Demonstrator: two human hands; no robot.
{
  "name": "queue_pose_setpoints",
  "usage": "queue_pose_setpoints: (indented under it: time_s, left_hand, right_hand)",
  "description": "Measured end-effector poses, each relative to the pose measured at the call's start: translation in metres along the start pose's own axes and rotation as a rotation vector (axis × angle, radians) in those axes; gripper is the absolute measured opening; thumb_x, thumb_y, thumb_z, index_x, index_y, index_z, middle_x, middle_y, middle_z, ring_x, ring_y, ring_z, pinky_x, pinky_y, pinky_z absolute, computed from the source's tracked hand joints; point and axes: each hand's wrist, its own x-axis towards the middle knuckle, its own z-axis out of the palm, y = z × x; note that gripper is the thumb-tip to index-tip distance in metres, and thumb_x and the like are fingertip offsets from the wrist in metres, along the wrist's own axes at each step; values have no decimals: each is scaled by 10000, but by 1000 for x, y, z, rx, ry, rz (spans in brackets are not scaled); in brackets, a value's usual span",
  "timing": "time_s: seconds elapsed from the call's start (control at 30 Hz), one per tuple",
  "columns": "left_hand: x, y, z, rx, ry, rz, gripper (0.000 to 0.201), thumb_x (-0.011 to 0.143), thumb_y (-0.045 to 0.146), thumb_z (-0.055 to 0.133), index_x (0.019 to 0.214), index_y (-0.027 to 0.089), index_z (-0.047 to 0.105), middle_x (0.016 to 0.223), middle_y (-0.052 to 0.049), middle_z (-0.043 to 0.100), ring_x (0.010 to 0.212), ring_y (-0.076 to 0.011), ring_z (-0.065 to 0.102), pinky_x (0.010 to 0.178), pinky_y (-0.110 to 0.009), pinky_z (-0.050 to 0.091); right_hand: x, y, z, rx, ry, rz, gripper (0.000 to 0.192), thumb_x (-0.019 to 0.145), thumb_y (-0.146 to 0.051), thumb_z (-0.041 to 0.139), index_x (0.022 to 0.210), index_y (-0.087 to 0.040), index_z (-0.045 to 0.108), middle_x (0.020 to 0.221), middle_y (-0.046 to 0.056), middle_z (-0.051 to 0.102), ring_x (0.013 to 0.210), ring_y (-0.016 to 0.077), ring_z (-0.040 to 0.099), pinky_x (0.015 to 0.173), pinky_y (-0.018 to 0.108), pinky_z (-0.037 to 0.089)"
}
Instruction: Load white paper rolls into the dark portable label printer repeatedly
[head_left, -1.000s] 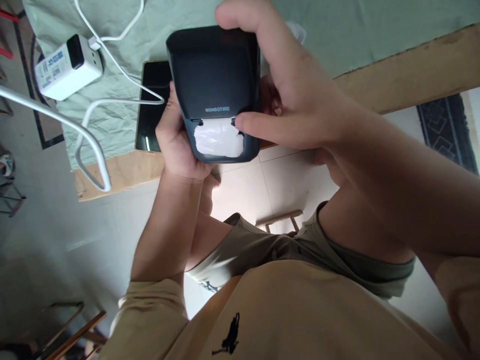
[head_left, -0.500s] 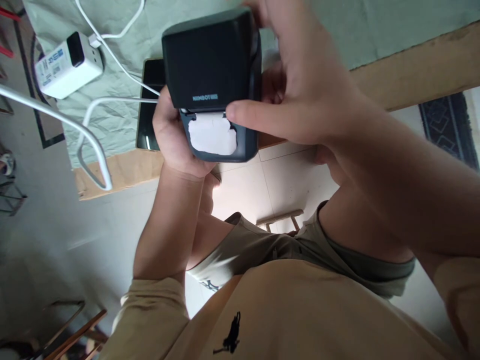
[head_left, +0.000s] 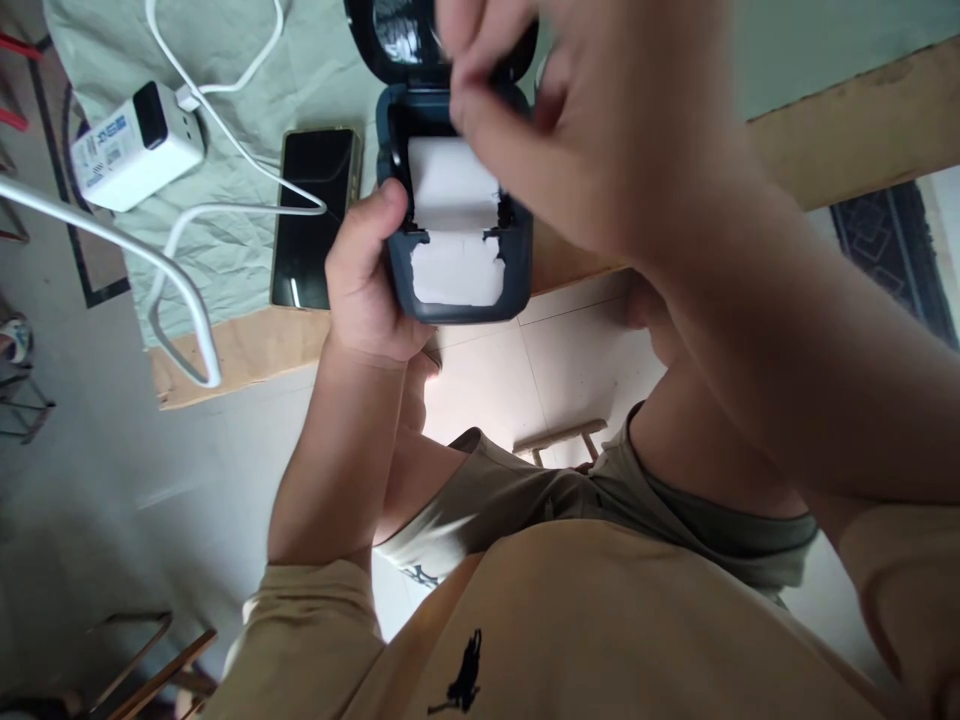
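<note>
My left hand (head_left: 367, 285) grips a small dark blue label printer (head_left: 457, 308) from its left side, above the table's near edge. Its lid (head_left: 409, 40) is swung open and back. Inside lies a white paper roll (head_left: 450, 185), and a torn white strip (head_left: 457, 270) hangs out over the front. My right hand (head_left: 600, 140) is blurred and sits over the open lid and the right side of the compartment, fingers at the lid's hinge area. Whether it grips anything is unclear.
A black phone (head_left: 307, 215) lies on the green cloth (head_left: 225, 250) left of the printer. A white power bank (head_left: 135, 145) with white cables (head_left: 180, 300) sits further left. The wooden table edge (head_left: 825, 140) runs to the right. Tiled floor is below.
The printer's lid was shut a second ago, started lifting, and now stands fully open, showing the paper roll. My right hand moved up from the paper slot to the lid.
</note>
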Motion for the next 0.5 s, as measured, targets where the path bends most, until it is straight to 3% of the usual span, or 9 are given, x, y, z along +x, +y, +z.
queue_pose_setpoints:
  time_s: [0.1,0.23,0.3,0.4,0.5]
  left_hand:
    - [1,-1,-1,40,-34,-3,229,831,336,506,984,257,657,1080,-10,674,1354,-276,365,1079,-413,397]
    - [-2,1,4,83,10,-34,192,804,378,537,926,275,644,1029,-14,676,1293,-290,445,997,-400,455]
    - [-4,2,6,79,8,-48,184,791,375,564,927,280,642,1001,-18,675,1251,-285,492,962,-386,473]
    - [-2,0,4,32,-58,-18,213,822,344,524,990,269,631,1005,-15,670,1184,-244,550,953,-353,481]
    - [2,-4,-4,-28,-70,59,216,842,310,485,934,191,641,940,-4,682,1085,-187,602,987,-291,465]
  right_hand:
    - [-5,-1,2,-192,-37,-14,274,788,-297,488,1019,-197,599,1088,65,591,1109,252,527,810,336,467]
    - [-2,0,4,-418,-105,-22,324,706,-244,527,1015,-281,619,1034,60,639,928,318,618,750,434,452]
    - [-1,2,3,-395,-106,-50,355,689,-244,532,1037,-279,593,1003,51,643,871,295,623,719,418,459]
    - [-4,0,-1,-280,-80,-97,441,663,-266,578,1103,-242,561,1006,4,641,902,227,600,798,381,465]
    - [-10,-6,-10,-13,-37,6,336,689,-234,557,1019,-184,599,827,-42,593,847,135,577,837,301,465]
